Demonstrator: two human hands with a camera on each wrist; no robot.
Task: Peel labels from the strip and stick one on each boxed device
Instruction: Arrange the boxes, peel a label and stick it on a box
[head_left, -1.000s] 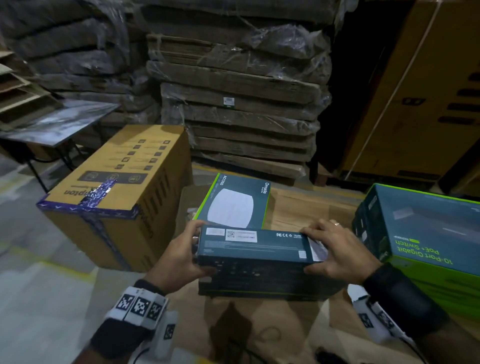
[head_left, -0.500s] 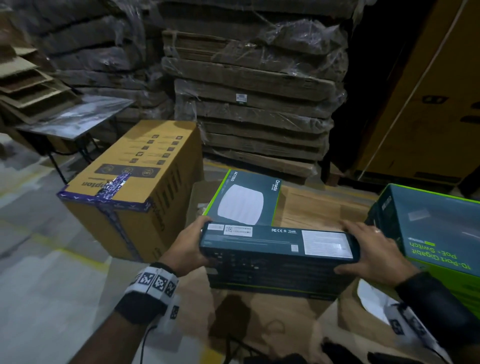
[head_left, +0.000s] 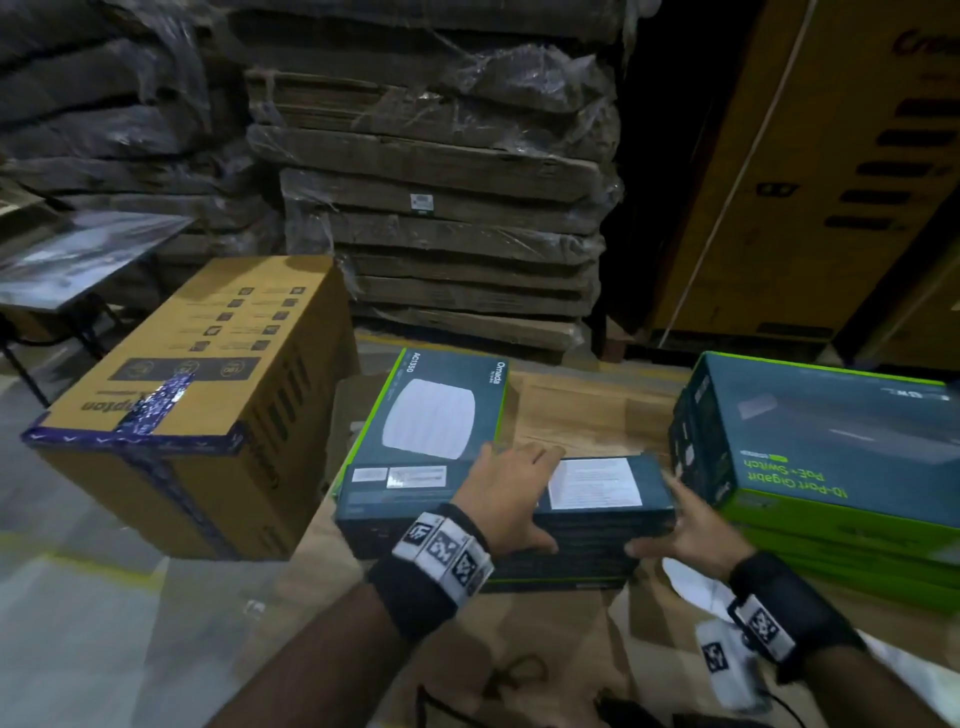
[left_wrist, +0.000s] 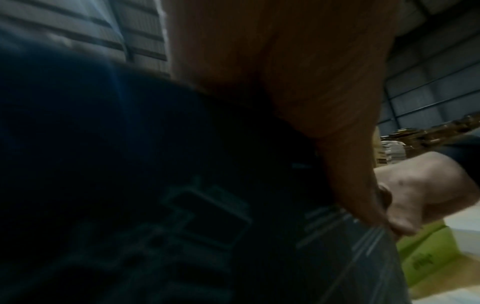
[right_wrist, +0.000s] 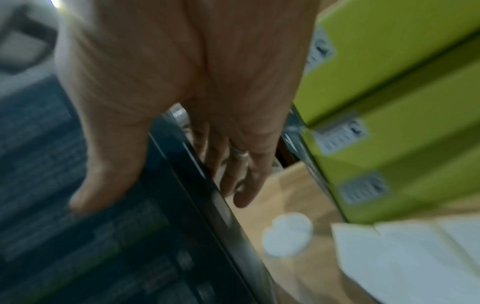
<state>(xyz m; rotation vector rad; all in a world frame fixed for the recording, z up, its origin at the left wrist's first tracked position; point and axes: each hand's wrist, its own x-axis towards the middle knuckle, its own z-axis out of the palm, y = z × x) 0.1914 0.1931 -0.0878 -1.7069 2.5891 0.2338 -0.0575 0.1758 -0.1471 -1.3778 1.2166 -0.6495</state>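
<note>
Dark teal device box lies with its long axis left-right across the view, narrow top face up, the printed side toward the camera. It sits on top of another dark box, on a brown cardboard-covered surface. White label is on the right part of its top face; two smaller stickers at the left end. Left hand grip: draped over the box near the middle, fingers across the top face just left of the label, thumb on the front side, so it holds the box. Right hand grip: at the right end, thumb on the front face, fingers along the end face, relaxed and fairly straight; right wrist view is blurred but agrees. Behind, a flat Omada box just touches the rear edge. Green switch box stack is close on the right, narrow gap only. Large brown carton stands on the floor to the left. Open room: cardboard between the Omada box and the green stack, and toward the camera.
</note>
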